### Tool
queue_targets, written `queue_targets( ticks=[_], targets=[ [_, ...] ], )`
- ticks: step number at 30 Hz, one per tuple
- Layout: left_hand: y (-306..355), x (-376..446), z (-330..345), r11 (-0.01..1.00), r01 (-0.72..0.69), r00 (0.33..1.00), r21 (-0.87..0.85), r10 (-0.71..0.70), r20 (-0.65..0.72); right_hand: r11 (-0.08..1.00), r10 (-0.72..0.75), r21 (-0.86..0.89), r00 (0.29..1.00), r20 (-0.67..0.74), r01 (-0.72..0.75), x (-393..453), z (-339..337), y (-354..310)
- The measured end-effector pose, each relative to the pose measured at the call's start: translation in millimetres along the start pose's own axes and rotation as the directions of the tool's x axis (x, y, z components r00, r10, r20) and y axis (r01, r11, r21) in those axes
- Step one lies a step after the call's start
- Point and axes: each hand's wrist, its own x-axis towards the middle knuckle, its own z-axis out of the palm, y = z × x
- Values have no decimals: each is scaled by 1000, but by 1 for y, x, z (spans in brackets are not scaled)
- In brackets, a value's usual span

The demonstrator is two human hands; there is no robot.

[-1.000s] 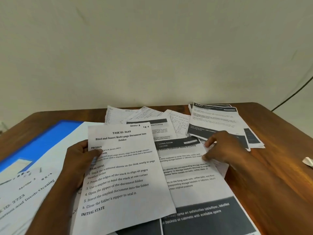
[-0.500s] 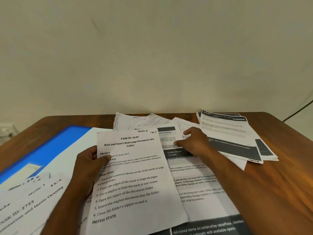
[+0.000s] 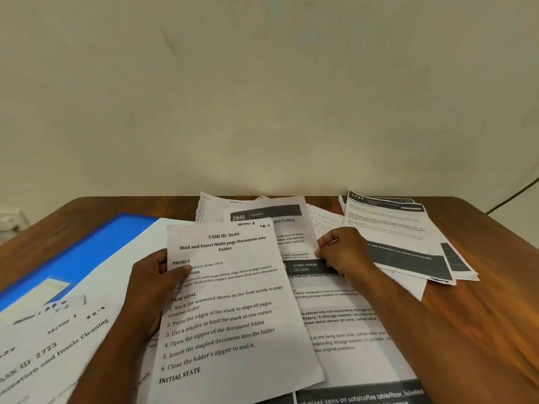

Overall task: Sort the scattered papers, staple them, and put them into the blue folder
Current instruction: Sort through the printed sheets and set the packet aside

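Left hand is gripping the white printed "TASK ID: 3649" sheet by its left edge, thumb on top. Right hand is pinching the white "2946 KITCHEN" sheet amid scattered papers mid-table. Flat blue plastic folder is lying toward the brown wooden table's left edge, beyond the left hand.

Wood table vs plain cream wall.

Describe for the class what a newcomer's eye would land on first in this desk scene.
First, the printed instruction sheet at centre front, held at its edge by the left hand. Next, the right hand pinching the kitchen page behind it. Then the blue folder at left.
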Motion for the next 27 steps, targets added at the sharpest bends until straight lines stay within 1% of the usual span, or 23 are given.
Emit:
queue_targets(
  ticks=[3, 7, 14, 20, 22, 27],
  targets=[
    [0, 0, 0, 1000, -3, 1000, 6, 3, 2, 998, 43, 46, 998, 39, -45, 1, -4, 3],
    [1, -2, -1, 1000, -12, 1000, 11, 12, 4, 994, 70, 86, 996, 58, -75, 2, -5, 4],
    [2, -2, -1, 1000, -14, 1000, 9, 14, 7, 987, 75, 140, 995, 62, -83, 1, -6, 5],
    [2, -2, -1, 1000, -22, 1000, 8, 22, 14, 984, 82, 153, 995, 57, -90, 1, -7, 5],
    [2, -2, -1, 1000, -22, 1000, 8, 22, 13, 984, 61, 166, 997, 46, -68, 1, -6, 6],
    [1, -1, -1, 1000, -27, 1000, 8, 27, 9, 983, -43, 177, 999, 10, 40, -4, 3, 2]
  ],
)
